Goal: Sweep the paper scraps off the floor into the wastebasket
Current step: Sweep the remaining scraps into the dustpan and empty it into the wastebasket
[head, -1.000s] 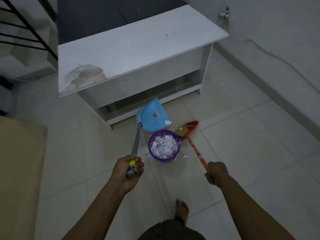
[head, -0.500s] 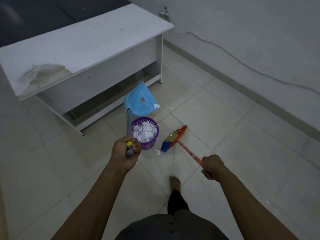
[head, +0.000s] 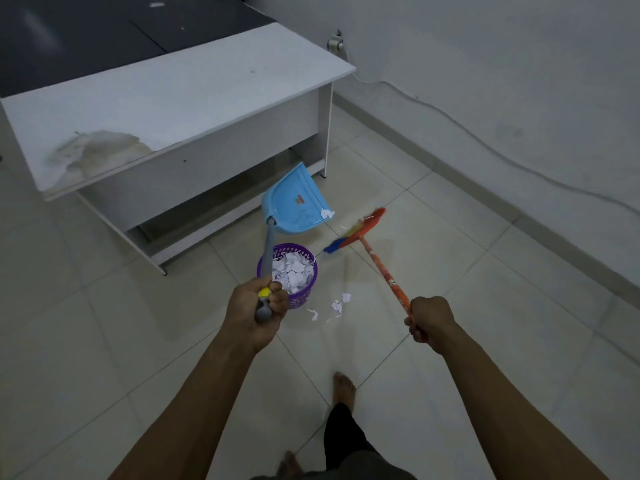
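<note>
A few torn white paper scraps (head: 337,306) lay on the pale tiled floor (head: 450,271), just beside the round purple plastic wastebasket (head: 300,299) — already heaped with white scraps, so most looked done. One scrap (head: 326,213) clung to the lip of the light-blue plastic dustpan (head: 294,206), which sat beyond the basket near the white desk (head: 173,98). Your left hand (head: 254,311) was fisted round the dustpan's grey handle (head: 266,251); your right hand (head: 429,318) gripped the orange broom's (head: 360,228) stick, head tilted near the pan. Left, by my read: gather those strays, tip them in.
</note>
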